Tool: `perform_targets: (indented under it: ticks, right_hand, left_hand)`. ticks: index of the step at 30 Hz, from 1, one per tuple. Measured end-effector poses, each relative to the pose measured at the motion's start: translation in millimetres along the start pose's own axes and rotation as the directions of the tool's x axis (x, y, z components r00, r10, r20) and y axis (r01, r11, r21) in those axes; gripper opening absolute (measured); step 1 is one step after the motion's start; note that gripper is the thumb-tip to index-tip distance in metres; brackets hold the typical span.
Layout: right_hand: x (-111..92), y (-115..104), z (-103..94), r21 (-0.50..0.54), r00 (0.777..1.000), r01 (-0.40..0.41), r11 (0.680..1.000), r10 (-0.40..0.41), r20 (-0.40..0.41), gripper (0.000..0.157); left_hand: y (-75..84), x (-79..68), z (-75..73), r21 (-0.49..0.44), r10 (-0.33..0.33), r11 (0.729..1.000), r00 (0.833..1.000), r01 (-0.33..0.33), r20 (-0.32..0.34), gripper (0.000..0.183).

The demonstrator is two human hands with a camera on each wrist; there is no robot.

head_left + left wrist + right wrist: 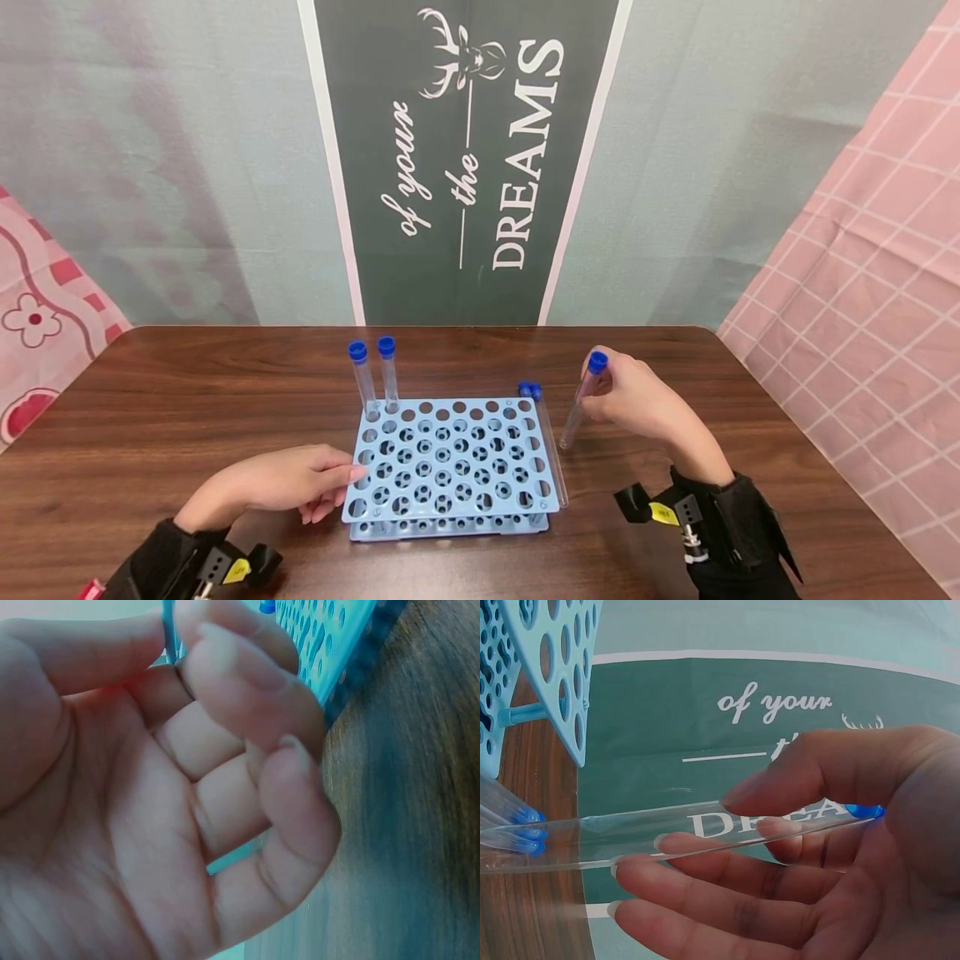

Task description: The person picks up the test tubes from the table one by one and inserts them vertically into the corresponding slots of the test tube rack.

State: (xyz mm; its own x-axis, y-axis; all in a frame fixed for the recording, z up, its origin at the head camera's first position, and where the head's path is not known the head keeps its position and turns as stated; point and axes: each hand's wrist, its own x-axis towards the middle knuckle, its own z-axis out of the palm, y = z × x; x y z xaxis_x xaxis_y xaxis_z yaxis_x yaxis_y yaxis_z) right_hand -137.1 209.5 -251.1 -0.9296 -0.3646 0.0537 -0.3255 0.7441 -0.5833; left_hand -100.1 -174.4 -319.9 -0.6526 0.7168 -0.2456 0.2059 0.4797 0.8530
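A light blue test tube rack (450, 457) with rows of round holes stands on the table. My left hand (303, 482) pinches its left edge between thumb and forefinger, the other fingers curled below, as the left wrist view (172, 645) also shows. To the right of the rack, my right hand (637, 396) holds a clear test tube (576, 412) with a blue cap, tilted, between thumb and fingers. In the right wrist view the tube (645, 832) runs across the fingers, its cap near the palm. Two blue-capped tubes (388, 379) stand in the rack's back left holes.
Along the rack's right side, more blue-capped tubes (551, 450) lie on the brown wooden table (255, 375). Behind the table hangs a grey-green cloth (465, 292) with white lettering. Black straps with small cameras (697, 525) sit on both wrists.
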Motion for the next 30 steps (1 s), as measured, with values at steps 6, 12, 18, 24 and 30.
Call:
perform_targets:
  ticks: [6, 12, 18, 24, 30]
  right_hand:
    - [0.4, -0.1, 0.0, -0.001, 1.000, -0.001, 1.000, 0.001, 0.001, 0.019]
    - [0.4, -0.5, 0.7, -0.002, 1.000, 0.008, 1.000, -0.008, -0.005, 0.018]
    - [-0.3, -1.9, -0.1, 0.006, 1.000, 0.013, 1.000, -0.013, -0.009, 0.017]
    - [-2.0, -4.3, -1.6, -0.005, 1.000, 0.020, 1.000, -0.020, -0.023, 0.017]
    - [-2.4, -5.3, -2.0, -0.003, 0.999, 0.027, 1.000, -0.027, -0.029, 0.017]
  left_hand:
    - [0.8, -0.2, -0.6, -0.002, -0.007, 1.000, 1.000, 0.007, 0.001, 0.039]
    - [1.7, -0.5, -0.4, -0.002, -0.006, 1.000, 1.000, 0.006, 0.000, 0.039]
    - [1.7, -0.8, -0.3, -0.004, -0.009, 1.000, 1.000, 0.009, 0.001, 0.039]
    - [0.6, -0.6, 0.1, -0.005, -0.005, 1.000, 1.000, 0.005, 0.002, 0.039]
    - [0.8, -0.4, -0.3, -0.004, -0.008, 1.000, 1.000, 0.008, 0.007, 0.039]
